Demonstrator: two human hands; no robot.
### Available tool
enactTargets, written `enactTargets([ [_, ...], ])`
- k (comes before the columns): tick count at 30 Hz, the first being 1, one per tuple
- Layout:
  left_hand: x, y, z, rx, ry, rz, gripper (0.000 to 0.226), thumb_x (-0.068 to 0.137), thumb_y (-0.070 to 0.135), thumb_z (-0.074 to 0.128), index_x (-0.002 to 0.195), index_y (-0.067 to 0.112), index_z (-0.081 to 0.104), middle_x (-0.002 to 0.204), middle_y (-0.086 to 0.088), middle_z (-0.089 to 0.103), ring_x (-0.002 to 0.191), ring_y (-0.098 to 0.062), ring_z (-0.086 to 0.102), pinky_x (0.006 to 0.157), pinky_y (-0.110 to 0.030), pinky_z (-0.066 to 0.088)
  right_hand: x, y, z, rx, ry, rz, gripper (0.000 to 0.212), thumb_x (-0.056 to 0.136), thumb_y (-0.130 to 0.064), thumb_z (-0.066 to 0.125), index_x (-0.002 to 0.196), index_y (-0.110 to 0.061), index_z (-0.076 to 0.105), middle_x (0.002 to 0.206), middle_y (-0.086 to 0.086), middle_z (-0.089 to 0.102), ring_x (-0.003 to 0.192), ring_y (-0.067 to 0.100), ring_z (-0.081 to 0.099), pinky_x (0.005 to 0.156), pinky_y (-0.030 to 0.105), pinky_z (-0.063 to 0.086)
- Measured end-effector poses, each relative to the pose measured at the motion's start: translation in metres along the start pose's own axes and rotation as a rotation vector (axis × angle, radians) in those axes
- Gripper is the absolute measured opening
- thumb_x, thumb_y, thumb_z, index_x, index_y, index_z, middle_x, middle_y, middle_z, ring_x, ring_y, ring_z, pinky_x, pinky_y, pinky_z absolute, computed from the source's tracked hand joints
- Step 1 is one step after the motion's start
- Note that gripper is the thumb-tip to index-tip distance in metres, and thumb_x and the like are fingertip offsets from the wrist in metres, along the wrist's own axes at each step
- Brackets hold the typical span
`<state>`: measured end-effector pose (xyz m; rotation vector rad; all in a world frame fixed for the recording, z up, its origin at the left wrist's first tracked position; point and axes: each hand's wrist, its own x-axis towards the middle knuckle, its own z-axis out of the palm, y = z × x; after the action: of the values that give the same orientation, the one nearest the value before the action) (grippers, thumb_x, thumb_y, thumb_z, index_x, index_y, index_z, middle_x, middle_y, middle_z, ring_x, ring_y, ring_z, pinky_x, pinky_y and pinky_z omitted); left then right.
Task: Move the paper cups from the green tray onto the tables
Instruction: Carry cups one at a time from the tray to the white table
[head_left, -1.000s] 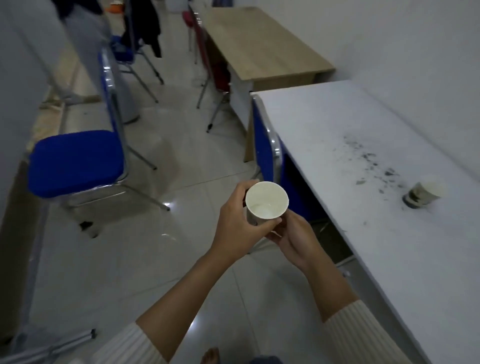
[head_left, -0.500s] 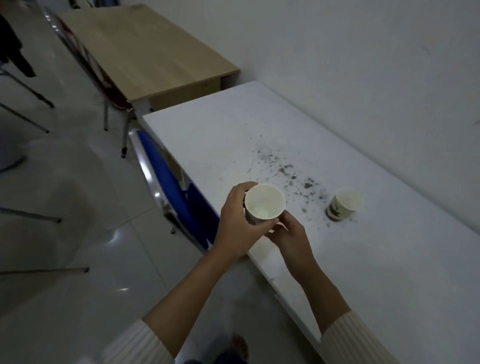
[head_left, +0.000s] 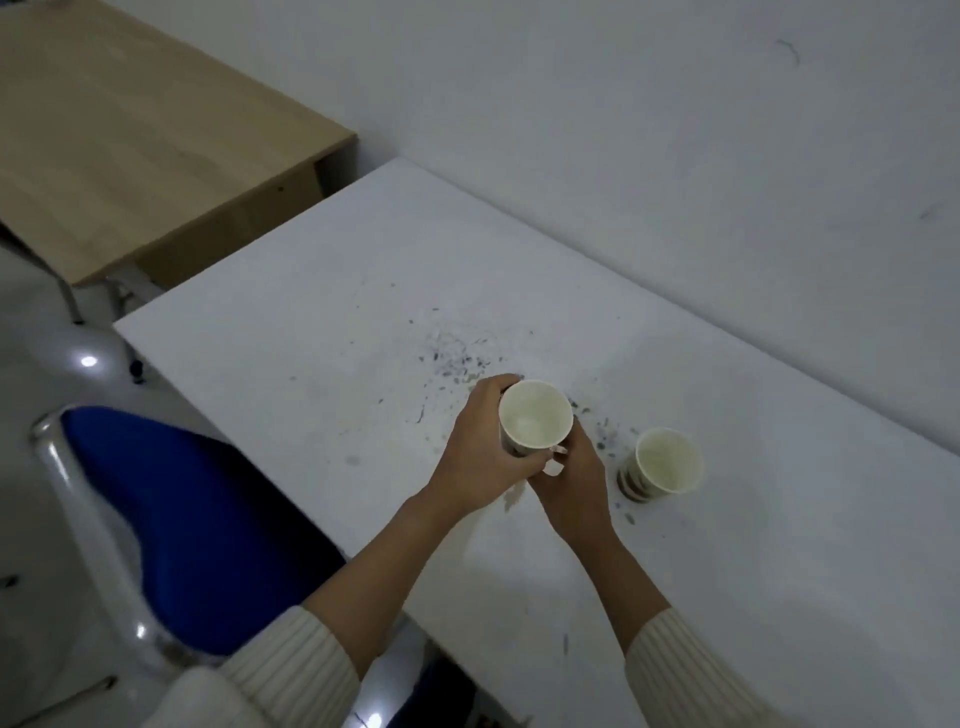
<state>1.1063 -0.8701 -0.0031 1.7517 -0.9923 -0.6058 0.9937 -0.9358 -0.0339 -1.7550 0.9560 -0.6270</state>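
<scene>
An empty white paper cup (head_left: 535, 415) is held upright above the white table (head_left: 322, 332). My left hand (head_left: 480, 452) wraps its left side and my right hand (head_left: 574, 478) grips it from below and to the right. A second paper cup (head_left: 662, 462) with a dark printed pattern stands on the table just to the right of my hands, apart from them. No green tray is in view.
Dark specks are scattered on the white table around the cups. A blue chair (head_left: 171, 525) with a metal frame is tucked at the table's left edge. A wooden table (head_left: 130, 130) stands beyond, at the upper left. A white wall (head_left: 675, 130) runs along the far side.
The view has swung right and closer to the white table. My hands with the cup now hover over the tabletop, near the standing cup, instead of over the floor.
</scene>
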Motion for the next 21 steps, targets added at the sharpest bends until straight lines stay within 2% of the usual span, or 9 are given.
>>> enactTargets([
  [4,0.04,-0.01,0.006,0.023,-0.089,0.014,0.069,0.065,0.026,0.083,0.123,0.024,0.046,0.118,0.011,0.05,0.107,-0.005,0.051,0.086,-0.017,0.047,0.032,0.013,0.004,0.019,0.049,0.097,0.045,0.077,-0.016,0.077,0.116,-0.018,0.055,0.11,-0.001,0.065,0.096,-0.006,0.06,0.077,0.006,0.045],
  [6,0.057,-0.016,0.01,0.029,-0.132,0.014,0.067,0.066,0.024,0.082,0.123,0.025,0.047,0.117,0.011,0.05,0.105,-0.005,0.05,0.087,-0.02,0.048,0.043,0.016,0.007,0.029,0.085,0.157,0.054,0.072,-0.032,0.073,0.119,-0.013,0.055,0.113,0.004,0.065,0.101,0.006,0.062,0.083,0.018,0.05],
  [7,0.064,-0.019,0.013,0.032,-0.151,0.013,0.067,0.066,0.024,0.082,0.123,0.025,0.047,0.117,0.01,0.051,0.105,-0.005,0.05,0.086,-0.02,0.048,0.048,0.019,0.009,0.059,0.105,0.183,0.055,0.07,-0.033,0.071,0.118,-0.013,0.055,0.112,0.006,0.065,0.1,0.009,0.063,0.083,0.023,0.051],
  [10,0.082,-0.028,0.019,0.04,-0.202,0.01,0.067,0.067,0.021,0.081,0.125,0.022,0.047,0.121,0.007,0.051,0.105,-0.005,0.049,0.083,-0.015,0.046,0.061,0.028,0.011,0.063,0.143,0.21,0.038,0.08,0.004,0.066,0.111,-0.014,0.052,0.102,0.004,0.062,0.088,0.0,0.061,0.071,0.009,0.048],
  [12,0.089,-0.031,0.023,0.04,-0.23,0.005,0.065,0.068,0.019,0.08,0.124,0.023,0.047,0.12,0.008,0.05,0.104,-0.004,0.048,0.08,-0.013,0.044,0.066,0.032,0.011,0.077,0.149,0.234,0.039,0.082,0.012,0.059,0.112,-0.011,0.051,0.097,0.004,0.058,0.085,0.01,0.057,0.068,0.008,0.046],
  [15,0.096,-0.036,0.028,0.035,-0.26,0.009,0.065,0.07,0.019,0.078,0.126,0.022,0.046,0.123,0.007,0.05,0.107,-0.004,0.048,0.082,-0.011,0.044,0.069,0.036,0.013,0.079,0.179,0.226,0.047,0.076,-0.013,0.063,0.121,-0.009,0.051,0.11,0.009,0.061,0.096,0.02,0.058,0.076,0.008,0.045],
  [17,0.1,-0.037,0.031,0.034,-0.273,0.017,0.066,0.07,0.02,0.078,0.127,0.021,0.045,0.126,0.004,0.05,0.109,-0.007,0.048,0.086,-0.017,0.046,0.07,0.032,0.013,0.137,0.185,0.254,0.061,0.069,-0.031,0.065,0.125,-0.012,0.05,0.119,0.012,0.061,0.104,0.022,0.059,0.088,0.023,0.05],
  [19,0.101,-0.037,0.032,0.031,-0.278,0.021,0.066,0.069,0.023,0.077,0.126,0.021,0.045,0.125,0.004,0.05,0.109,-0.008,0.049,0.088,-0.023,0.048,0.071,0.034,0.011,0.14,0.194,0.263,0.056,0.07,-0.029,0.069,0.122,-0.022,0.049,0.121,0.013,0.06,0.108,0.023,0.059,0.09,0.034,0.051],
  [21,0.101,-0.037,0.033,0.029,-0.281,0.022,0.065,0.067,0.025,0.075,0.125,0.023,0.046,0.121,0.006,0.051,0.107,-0.008,0.05,0.087,-0.025,0.049,0.072,0.034,0.011,0.108,0.191,0.248,0.049,0.074,-0.019,0.071,0.117,-0.03,0.049,0.119,0.009,0.061,0.107,0.018,0.06,0.089,0.031,0.052],
])
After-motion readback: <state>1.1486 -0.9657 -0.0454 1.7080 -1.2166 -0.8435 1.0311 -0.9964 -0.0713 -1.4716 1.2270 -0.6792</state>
